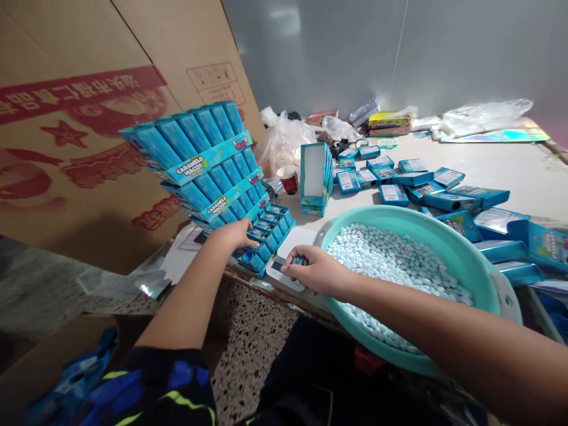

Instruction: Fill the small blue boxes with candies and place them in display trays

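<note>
My left hand (235,235) is at the lowest tray of small blue boxes (270,228), thumb and finger closed about a small box in it. Above lean stacked display trays (213,171) filled with blue packs. My right hand (317,271) is curled over a white scale (295,242), with a bit of something blue between its fingers, too covered to identify. Right of it, a teal basin (479,260) holds many small white and pale blue candies (394,260); my right forearm passes over it.
Blue boxes (393,194) lie scattered at the right. Nested empty trays (315,174) stand beside a red paper cup (288,178). A large cardboard carton (80,59) rises at the left. Plastic bags (288,139) and a yellow box (389,121) lie along the back.
</note>
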### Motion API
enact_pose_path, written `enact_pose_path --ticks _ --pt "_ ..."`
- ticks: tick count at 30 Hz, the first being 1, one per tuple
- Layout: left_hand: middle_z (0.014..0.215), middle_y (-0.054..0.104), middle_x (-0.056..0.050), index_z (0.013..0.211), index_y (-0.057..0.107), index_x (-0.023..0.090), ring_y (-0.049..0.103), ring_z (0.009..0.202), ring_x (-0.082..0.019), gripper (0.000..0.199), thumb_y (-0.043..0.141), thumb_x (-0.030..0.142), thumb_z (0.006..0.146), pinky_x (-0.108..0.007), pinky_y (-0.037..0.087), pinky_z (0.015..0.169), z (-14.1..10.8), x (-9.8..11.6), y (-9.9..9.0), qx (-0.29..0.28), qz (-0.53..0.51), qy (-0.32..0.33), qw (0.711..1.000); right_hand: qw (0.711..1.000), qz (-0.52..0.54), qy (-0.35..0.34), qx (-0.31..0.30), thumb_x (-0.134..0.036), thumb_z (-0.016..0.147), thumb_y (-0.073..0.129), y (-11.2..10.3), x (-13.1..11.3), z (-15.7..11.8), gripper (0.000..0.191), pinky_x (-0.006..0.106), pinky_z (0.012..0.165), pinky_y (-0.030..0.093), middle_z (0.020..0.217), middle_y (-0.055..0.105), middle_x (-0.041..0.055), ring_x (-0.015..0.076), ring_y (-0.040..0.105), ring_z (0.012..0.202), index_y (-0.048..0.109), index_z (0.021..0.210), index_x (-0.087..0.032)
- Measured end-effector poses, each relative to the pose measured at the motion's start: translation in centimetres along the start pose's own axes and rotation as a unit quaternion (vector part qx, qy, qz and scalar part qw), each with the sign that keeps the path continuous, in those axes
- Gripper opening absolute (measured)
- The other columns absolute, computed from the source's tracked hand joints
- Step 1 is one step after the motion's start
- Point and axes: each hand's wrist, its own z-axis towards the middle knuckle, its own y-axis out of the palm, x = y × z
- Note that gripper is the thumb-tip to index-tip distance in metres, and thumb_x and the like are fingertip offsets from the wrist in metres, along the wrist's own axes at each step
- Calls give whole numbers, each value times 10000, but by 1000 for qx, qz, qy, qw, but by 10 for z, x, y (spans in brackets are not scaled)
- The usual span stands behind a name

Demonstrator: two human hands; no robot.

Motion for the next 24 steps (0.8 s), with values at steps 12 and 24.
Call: enact_pose_path --ticks 12,24 --pt "827 655 -11 1345 573 210 625 772 -184 421 607 271 930 -277 456 721 -76 25 41 163 -200 0 966 999 5 24 -28 -215 964 569 5 8 2 31 190 354 330 646 551 -76 66 415 384 558 937 -205" --pt "925 655 -19 919 711 195 611 872 -164 324 830 457 772 -251 455 737 -159 85 62 85 -459 213 858 977 -96 -188 -28 -316 756 578 11 48 6 319 339 719 564 963 720 100 253 704 882 535 1051 -200"
